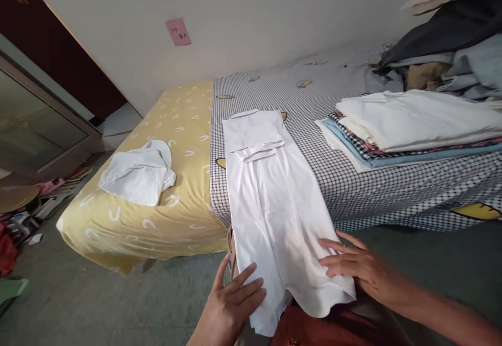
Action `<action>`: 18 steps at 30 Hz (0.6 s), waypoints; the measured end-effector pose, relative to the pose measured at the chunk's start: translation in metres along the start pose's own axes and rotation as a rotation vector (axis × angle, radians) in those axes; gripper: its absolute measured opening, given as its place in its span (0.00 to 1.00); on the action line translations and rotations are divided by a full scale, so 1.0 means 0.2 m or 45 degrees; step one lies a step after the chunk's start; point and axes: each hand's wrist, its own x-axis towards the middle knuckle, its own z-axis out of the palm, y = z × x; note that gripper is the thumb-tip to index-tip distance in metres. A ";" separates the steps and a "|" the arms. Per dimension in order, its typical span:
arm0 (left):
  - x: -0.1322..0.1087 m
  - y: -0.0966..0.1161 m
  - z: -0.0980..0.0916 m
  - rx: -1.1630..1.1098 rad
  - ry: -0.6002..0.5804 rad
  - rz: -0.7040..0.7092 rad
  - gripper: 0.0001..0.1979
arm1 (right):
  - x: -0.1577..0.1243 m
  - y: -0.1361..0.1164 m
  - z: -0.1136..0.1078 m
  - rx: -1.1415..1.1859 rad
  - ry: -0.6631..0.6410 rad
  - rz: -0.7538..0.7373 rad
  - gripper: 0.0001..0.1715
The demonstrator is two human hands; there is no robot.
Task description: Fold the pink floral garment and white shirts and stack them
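A folded white shirt [274, 199] lies lengthwise from the checked bed [353, 179] to the near edge. The left hand [231, 304] and right hand [356, 267] (each grip open, fingers flat) press its near hem.

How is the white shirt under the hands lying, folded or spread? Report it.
Partly folded: the white shirt has its sides turned inward, leaving one long narrow strip.

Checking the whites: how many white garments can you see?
3: a shirt under the left hand and right hand, a crumpled one on the yellow sheet, a folded one atop the stack; that stack may hide more.
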 end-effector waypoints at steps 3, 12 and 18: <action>0.04 -0.03 0.01 -0.263 0.020 -0.127 0.14 | 0.03 0.00 -0.07 0.137 -0.026 0.094 0.24; 0.41 -0.25 -0.32 -1.172 -0.195 -0.809 0.10 | 0.25 0.02 -0.40 0.632 0.123 0.229 0.16; 0.88 -0.63 -0.33 -1.769 0.355 -1.544 0.07 | 0.77 0.23 -0.51 1.113 0.383 0.628 0.25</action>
